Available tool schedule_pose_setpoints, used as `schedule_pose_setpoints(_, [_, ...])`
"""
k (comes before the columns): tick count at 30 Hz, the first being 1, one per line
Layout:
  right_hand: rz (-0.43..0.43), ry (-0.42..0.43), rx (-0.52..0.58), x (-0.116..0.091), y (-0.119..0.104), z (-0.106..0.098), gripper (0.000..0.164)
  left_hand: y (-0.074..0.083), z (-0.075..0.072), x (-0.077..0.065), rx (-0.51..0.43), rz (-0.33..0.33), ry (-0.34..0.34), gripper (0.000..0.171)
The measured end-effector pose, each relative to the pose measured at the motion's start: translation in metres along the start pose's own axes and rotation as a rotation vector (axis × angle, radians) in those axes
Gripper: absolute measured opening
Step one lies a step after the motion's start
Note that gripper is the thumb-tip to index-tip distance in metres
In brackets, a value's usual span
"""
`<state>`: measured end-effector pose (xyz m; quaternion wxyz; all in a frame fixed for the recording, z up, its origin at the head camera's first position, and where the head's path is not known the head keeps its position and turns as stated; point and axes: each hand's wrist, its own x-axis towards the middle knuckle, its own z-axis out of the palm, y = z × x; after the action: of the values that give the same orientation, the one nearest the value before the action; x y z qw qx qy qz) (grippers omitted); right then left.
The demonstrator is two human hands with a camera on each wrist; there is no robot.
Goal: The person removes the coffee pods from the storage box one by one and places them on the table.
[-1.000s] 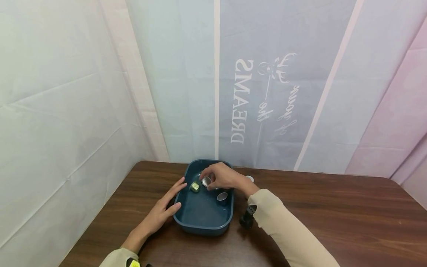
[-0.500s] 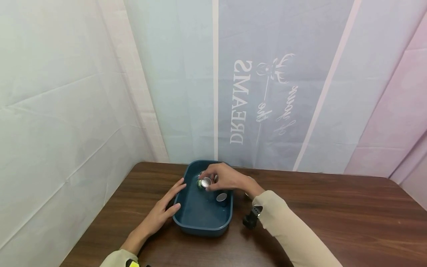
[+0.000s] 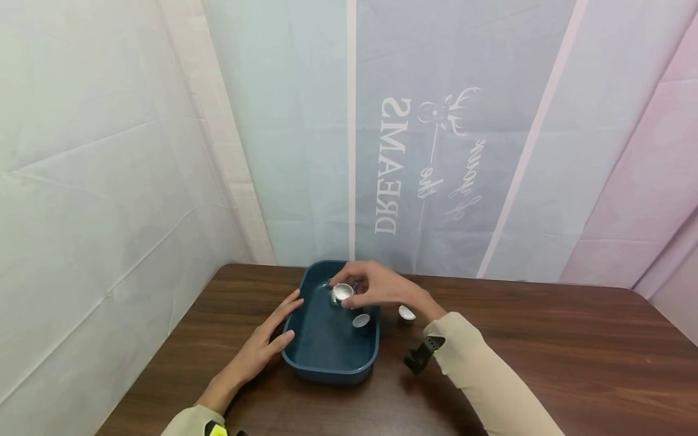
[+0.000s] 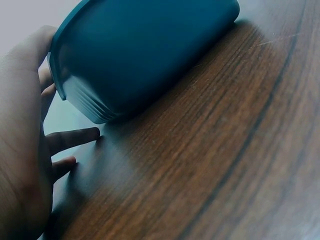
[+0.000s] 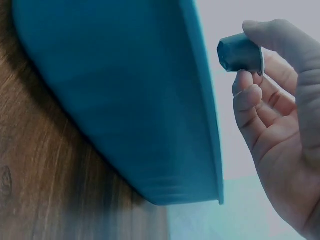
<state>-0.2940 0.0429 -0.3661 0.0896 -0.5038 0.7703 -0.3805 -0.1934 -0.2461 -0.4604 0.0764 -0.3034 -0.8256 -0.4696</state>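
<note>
Capsule (image 5: 240, 53) — pinched in the right hand (image 3: 378, 284) — has shifted slightly rightward.

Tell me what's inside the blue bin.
In the blue bin, one pale-lidded capsule shows clearly; the right hand and held capsule hide part of the far end.

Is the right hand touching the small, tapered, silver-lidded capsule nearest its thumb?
Touching. In the right wrist view, the right hand pinches the capsule between thumb and fingers.
</note>
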Motion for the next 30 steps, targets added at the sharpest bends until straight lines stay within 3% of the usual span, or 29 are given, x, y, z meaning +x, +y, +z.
schedule_pose_setpoints(5, [0.05, 0.045, 0.034, -0.01, -0.003, -0.003, 0.038, -0.002, 0.0, 0.0, 0.01, 0.005, -0.001, 0.057])
schedule_pose_setpoints(19, [-0.078, 0.147, 0.161, -0.051, -0.003, -0.003, 0.033, 0.005, -0.002, -0.001, 0.011, 0.047, -0.014, 0.057])
schedule_pose_setpoints(24, [-0.041, 0.19, 0.139, -0.069, -0.003, -0.009, 0.035, 0.005, -0.002, -0.001, 0.017, 0.032, -0.014, 0.057])
schedule_pose_setpoints(30, [0.045, 0.241, 0.213, -0.092, -0.004, -0.019, 0.037, 0.003, -0.002, 0.0, 0.011, 0.017, -0.013, 0.058])
